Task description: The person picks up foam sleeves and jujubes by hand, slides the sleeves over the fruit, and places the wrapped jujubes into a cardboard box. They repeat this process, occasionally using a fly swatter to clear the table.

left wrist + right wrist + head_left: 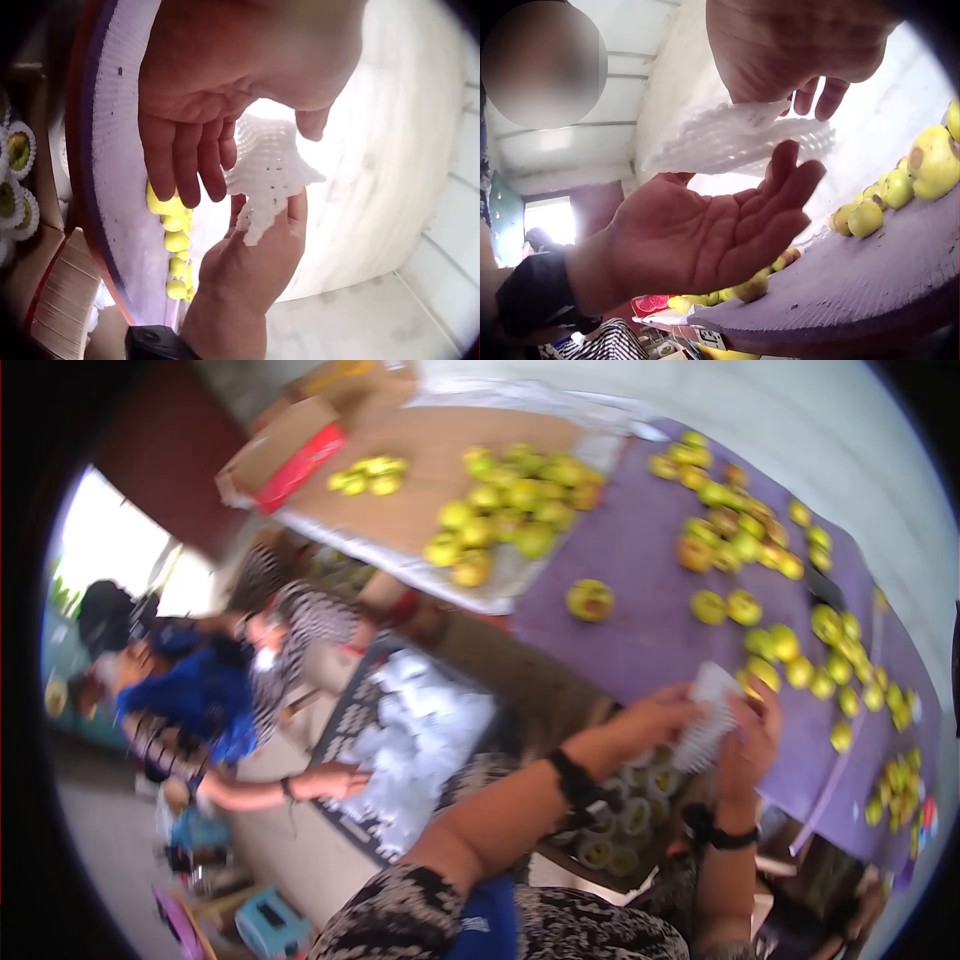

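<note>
A white foam net sleeve [708,718] [266,161] [742,139] is between the two hands, above the purple table. My left hand [655,722] [240,67] [697,232] is beside it, fingers loosely extended and the thumb apart from them, touching the net's edge. The right hand [750,745] [251,266] [802,49] pinches the net's narrow end in the left wrist view; part of its grip is hidden behind the net. Yellow-green apples [765,672] [176,240] [866,217] lie on the table beyond the hands.
More apples [520,495] sit on cardboard [430,445]. The purple table [630,610] spans the right side. A box of net-wrapped fruit [635,815] stands below my hands. At left, another person's hand [340,780] reaches to a tray of white foam nets [425,720].
</note>
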`<state>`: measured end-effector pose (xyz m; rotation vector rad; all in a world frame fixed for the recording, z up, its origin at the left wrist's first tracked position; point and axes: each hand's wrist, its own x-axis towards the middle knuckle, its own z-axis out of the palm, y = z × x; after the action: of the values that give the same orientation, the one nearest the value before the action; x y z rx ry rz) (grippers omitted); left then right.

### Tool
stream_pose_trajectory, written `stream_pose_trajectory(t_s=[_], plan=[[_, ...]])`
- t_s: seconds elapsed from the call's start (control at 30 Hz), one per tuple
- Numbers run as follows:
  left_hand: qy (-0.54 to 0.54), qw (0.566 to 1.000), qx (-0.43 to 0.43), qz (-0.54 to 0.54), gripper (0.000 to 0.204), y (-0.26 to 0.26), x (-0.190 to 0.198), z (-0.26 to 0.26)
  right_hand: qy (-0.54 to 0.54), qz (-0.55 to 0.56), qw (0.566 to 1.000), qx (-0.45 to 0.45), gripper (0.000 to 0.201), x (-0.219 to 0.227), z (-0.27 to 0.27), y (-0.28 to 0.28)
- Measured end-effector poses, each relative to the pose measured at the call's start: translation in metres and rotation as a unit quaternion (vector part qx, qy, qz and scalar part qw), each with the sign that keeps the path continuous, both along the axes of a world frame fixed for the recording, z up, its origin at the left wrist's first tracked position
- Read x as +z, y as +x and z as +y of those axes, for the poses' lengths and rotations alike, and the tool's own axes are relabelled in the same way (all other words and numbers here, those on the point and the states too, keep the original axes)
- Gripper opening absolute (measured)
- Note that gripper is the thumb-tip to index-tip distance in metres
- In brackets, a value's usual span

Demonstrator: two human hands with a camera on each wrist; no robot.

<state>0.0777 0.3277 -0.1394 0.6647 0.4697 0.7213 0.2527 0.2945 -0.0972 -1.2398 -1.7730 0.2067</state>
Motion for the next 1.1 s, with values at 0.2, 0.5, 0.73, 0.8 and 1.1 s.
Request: stream_pose_trajectory(t_s=[0.2,0.5,0.73,0.8,1.1], plan=[[-0.009,0.984,0.147,-0.102,0.036,0.001,0.017,0.005,0.100,-0.072,0.992,-0.015,0.043,0.010,-0.006,-0.009],[0.053,0.982,0.167,-0.076,0.043,-0.003,0.037,0.002,0.038,-0.009,0.990,0.135,0.033,0.005,-0.005,-0.003],[0.120,0.985,0.052,0.109,0.054,0.002,0.017,-0.009,-0.201,0.202,0.955,0.087,0.040,-0.006,-0.002,0.001],[0.133,0.984,0.002,0.115,0.054,0.006,0.029,-0.010,-0.298,0.283,0.906,0.103,0.038,0.000,-0.004,0.001],[0.080,0.977,-0.109,0.165,0.040,0.005,0.016,-0.020,-0.291,0.341,0.873,0.192,0.035,0.019,-0.010,0.002]])
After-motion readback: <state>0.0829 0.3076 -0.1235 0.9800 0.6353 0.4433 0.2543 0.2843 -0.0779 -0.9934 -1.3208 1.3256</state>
